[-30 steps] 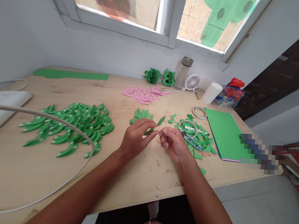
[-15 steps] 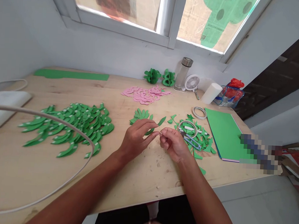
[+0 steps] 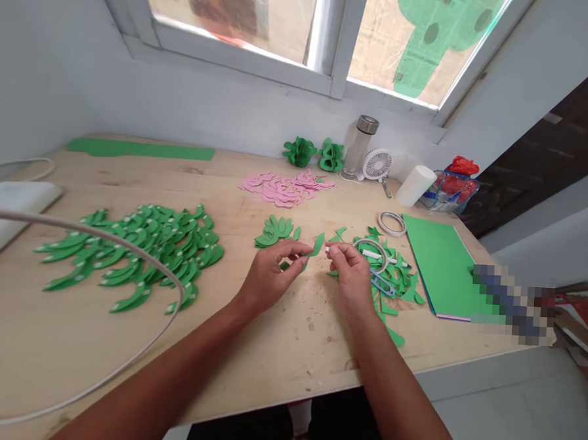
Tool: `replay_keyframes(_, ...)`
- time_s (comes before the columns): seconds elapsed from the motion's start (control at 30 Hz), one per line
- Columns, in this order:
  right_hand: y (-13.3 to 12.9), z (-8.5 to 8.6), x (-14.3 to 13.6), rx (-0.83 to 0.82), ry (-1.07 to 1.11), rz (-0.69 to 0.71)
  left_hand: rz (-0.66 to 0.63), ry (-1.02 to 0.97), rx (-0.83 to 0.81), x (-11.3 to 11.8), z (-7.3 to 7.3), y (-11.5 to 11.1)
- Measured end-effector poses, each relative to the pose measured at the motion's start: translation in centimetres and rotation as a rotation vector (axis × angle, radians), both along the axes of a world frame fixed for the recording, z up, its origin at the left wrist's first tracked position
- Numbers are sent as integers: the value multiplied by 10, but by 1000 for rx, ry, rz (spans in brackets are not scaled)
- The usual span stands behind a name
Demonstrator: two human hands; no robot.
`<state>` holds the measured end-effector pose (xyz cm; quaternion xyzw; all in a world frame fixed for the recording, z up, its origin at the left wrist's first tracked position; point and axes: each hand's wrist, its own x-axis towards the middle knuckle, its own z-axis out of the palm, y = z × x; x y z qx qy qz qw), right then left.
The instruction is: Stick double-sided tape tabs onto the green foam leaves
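Observation:
My left hand (image 3: 278,266) pinches a curved green paper cutout (image 3: 317,245) between thumb and fingers, its tip pointing up and to the right. Just beside it, my right hand (image 3: 349,269) is closed in a pinch on a small white piece of tape (image 3: 327,249). The two hands are a little apart. Behind my left hand lies a small fan of green paper cutouts (image 3: 274,229). Close to my right hand, a roll of tape (image 3: 385,248) and a blue-handled cutter (image 3: 383,284) rest on green paper scraps (image 3: 409,282).
Many green cutouts with white tabs (image 3: 159,246) are heaped on the left, crossed by a white cable (image 3: 166,266). Pink cutouts (image 3: 286,188), two green paper shapes (image 3: 300,152), a bottle (image 3: 361,148) and a fan (image 3: 377,164) stand or lie behind. Green sheets (image 3: 442,267) lie right.
My right hand has drawn away to the right from my left, and a white tape piece now shows at its fingertips. The green cutout in my left hand has turned more upright.

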<state>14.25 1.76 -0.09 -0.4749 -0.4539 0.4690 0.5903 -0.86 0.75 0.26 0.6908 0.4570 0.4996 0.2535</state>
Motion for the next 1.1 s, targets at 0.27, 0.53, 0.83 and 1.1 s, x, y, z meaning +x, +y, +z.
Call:
replay_keyframes(0.27, -3, 1, 1, -11, -34, -23, -91, -129, -163, 8, -5, -4)
replay_keyframes(0.53, -5, 7, -2, -13, -35, -9, -121, -547, -475, 15, 2, -8)
replay_keyframes(0.83, -8, 1, -2, 96, -233, 92, -135, -664, -604, 13, 2, -5)
replay_keyframes(1.1, -10, 3, -2, 246, -449, 79, -103, -695, -575, 13, 2, -4)
